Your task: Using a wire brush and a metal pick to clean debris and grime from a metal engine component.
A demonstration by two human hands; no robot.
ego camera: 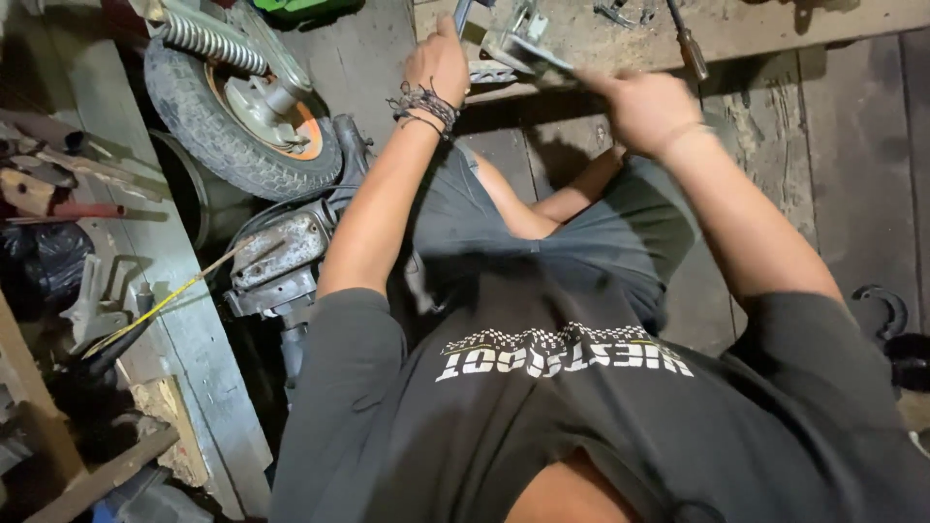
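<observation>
Hands on a metal part at the workbench edge.
My left hand (438,63) and right hand (644,108) close around the metal part (518,50) over the wooden bench (775,24); a small wheel (237,107) stands left.

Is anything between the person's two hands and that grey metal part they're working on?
Nothing visible: the left hand and the blurred right hand both already touch the grey metal part over the wooden plank.

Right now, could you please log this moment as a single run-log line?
left hand: gripping metal part | right hand: on same part, blurred | part over wooden plank | small wheel at left
</observation>
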